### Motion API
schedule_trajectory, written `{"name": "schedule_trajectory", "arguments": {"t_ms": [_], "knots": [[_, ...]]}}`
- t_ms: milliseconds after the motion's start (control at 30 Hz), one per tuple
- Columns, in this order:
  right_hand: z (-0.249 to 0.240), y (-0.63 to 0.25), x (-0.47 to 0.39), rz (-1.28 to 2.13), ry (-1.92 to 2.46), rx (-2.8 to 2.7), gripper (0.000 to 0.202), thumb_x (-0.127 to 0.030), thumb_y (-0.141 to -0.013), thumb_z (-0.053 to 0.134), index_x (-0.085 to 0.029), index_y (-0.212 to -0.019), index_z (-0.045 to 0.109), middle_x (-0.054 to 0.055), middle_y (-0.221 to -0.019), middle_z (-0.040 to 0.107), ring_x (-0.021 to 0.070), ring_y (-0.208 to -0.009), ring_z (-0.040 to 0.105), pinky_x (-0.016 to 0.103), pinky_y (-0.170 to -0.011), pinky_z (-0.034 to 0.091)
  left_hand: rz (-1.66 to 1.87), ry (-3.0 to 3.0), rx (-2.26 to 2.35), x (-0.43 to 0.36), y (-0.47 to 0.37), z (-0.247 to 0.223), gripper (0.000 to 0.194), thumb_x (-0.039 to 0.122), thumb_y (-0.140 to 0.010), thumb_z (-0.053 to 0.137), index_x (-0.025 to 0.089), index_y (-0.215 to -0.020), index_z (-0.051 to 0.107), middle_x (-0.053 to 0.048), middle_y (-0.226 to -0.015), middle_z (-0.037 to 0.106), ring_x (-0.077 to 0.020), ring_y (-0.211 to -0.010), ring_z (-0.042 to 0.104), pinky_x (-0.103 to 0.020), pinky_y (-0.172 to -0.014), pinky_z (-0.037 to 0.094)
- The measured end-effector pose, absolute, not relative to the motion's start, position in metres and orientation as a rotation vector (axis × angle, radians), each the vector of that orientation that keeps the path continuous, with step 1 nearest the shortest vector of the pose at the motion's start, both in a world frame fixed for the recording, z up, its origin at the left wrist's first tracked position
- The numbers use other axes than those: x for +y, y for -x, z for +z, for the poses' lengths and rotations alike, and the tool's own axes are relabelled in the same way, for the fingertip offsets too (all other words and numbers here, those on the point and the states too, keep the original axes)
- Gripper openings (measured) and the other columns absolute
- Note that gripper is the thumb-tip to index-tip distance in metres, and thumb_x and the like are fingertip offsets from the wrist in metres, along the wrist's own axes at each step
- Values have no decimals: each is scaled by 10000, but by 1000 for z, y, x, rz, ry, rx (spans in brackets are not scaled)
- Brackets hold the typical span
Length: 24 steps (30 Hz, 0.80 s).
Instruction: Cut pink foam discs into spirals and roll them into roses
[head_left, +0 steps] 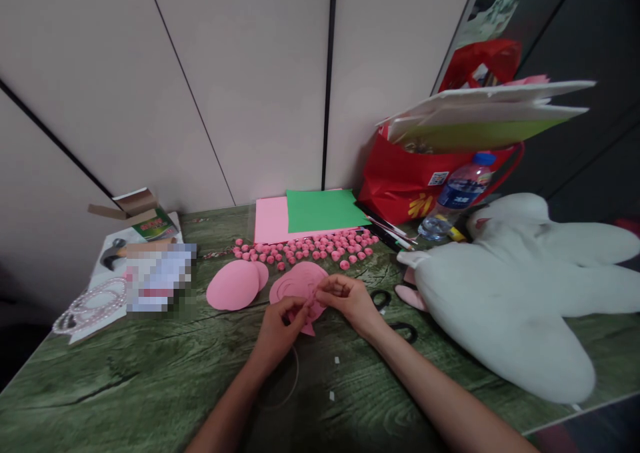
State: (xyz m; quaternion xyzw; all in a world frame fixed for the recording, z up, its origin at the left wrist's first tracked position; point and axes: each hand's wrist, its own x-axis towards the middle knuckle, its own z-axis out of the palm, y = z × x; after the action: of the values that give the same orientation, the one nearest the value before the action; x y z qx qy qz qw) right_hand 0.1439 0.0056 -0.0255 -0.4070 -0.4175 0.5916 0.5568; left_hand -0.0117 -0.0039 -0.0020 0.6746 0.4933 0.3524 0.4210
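Both hands meet over a cut pink paper piece near the middle of the table. My left hand is closed, with thumb and fingers pinching a small pink paper strip. From the right, my right hand pinches the same strip, its fingertips close to the left ones. Just left of them lie pink paper rounds, one partly over another. Behind the hands, several small pink rolled paper flowers are spread in a band.
Pink paper and green paper lie at the back. Black-handled scissors are beside my right wrist. A red bag, a bottle and a white plush toy occupy the right. Beads, a hammer and a box sit left.
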Motion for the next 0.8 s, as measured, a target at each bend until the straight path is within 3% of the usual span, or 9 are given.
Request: {"name": "schedule_trajectory", "arguments": {"t_ms": [300,633,800], "knots": [[-24,-143,5,1343,965,-1034,244,-266,-505,776,-159,-609,583,-37,-575,590,85,-510,521,201,-518,429,861,-1789,1251,-5,12,-5,168,220,-717,560,159,-808,688,-29,-731,711,-157,-633,598,-238,-585,438],[-22,-141,5,1329,940,-1018,219,-290,-553,745,-179,-723,664,17,-728,672,151,-686,616,276,-682,494,985,-1870,1264,-3,13,-13,170,155,-728,530,178,-838,658,-33,-836,702,-176,-788,621,-293,-734,470],[-23,-142,5,1316,922,-1035,209,-302,-596,715,-177,-758,675,42,-821,690,162,-724,625,294,-707,499,968,-1920,1315,-3,13,-16,174,192,-760,518,160,-860,655,-30,-763,697,-151,-650,608,-253,-613,467]]}}
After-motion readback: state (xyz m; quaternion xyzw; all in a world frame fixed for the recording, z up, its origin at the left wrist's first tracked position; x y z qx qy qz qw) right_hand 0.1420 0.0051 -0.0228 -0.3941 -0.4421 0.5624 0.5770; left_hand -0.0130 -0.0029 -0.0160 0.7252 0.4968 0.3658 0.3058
